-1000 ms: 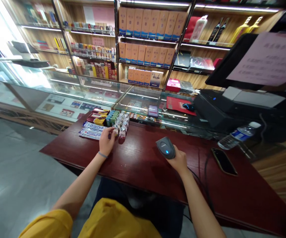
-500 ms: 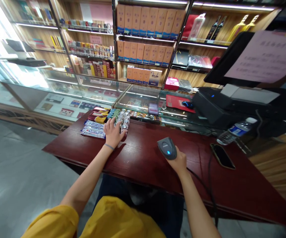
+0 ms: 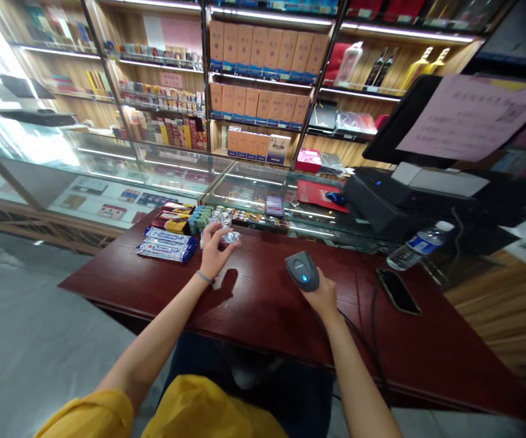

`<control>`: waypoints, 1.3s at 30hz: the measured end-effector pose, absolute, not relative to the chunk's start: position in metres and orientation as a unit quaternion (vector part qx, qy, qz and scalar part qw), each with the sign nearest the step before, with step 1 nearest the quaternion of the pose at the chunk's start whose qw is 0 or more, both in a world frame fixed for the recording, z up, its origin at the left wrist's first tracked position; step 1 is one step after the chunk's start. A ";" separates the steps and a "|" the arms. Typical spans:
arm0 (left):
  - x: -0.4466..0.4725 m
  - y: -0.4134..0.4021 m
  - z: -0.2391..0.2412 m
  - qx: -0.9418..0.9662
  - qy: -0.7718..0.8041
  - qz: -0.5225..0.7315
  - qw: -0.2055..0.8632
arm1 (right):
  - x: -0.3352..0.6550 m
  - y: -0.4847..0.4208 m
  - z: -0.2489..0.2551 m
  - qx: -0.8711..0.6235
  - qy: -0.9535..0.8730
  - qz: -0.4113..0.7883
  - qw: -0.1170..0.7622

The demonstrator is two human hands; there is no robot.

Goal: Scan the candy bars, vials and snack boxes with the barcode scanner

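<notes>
Left hand: the left hand [image 3: 215, 258] grasps a small silver-topped jar [image 3: 232, 238] between thumb and fingers, lifted off the dark red table [image 3: 263, 316] — a shadow falls on the wood on the near side of that grip.
Right hand: the right hand [image 3: 324, 294] is wrapped around the handle of a grey scanner [image 3: 302, 271], blue light showing on top; the scanner is to the right of the held jar, well apart from it.
Jars: more silver-topped jars [image 3: 224, 213] stand just beyond the left grip, partly hidden by the fingers.
Green packs: small green packs [image 3: 201, 215] sit beyond and to the left of that grip.
Bars: blue-and-white wrapped bars [image 3: 167, 244] lie to the left of the grip, with red-and-yellow packs [image 3: 174, 217] behind them.
Phone: right of the scanner grip, a dark-screened phone [image 3: 399, 291] lies flat.
Bottle: a clear bottle with a blue label [image 3: 420, 245] is beyond the phone, tilted.
</notes>
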State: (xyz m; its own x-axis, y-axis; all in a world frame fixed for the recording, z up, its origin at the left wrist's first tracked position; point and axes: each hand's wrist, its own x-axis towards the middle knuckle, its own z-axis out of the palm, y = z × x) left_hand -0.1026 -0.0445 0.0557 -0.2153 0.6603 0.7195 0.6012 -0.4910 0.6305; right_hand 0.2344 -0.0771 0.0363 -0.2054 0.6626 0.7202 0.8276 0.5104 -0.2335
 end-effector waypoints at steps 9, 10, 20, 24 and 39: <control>-0.037 0.019 0.044 0.345 0.312 0.628 0.623 | 0.248 -0.065 0.040 -0.504 -0.768 -0.079 0.388; -0.034 0.024 0.042 0.325 0.310 0.625 0.638 | 0.248 -0.067 0.042 -0.507 -0.772 -0.065 0.378; -0.031 0.036 0.021 0.324 0.341 0.590 0.656 | 0.233 -0.084 0.049 -0.477 -0.834 0.005 0.279; -0.039 0.033 0.024 0.421 0.369 0.589 0.582 | 0.230 -0.085 0.052 -0.461 -0.853 0.025 0.243; -0.021 0.030 0.032 0.373 0.337 0.593 0.629 | 0.258 -0.075 0.046 -0.476 -0.809 -0.049 0.342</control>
State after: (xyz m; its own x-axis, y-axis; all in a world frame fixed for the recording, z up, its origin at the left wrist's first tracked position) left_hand -0.0211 0.0303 0.0320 0.0698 0.9974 0.0170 -0.4945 0.0198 0.8689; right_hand 0.2577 -0.0750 0.0460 -0.3122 0.7366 0.6000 0.8033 0.5419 -0.2473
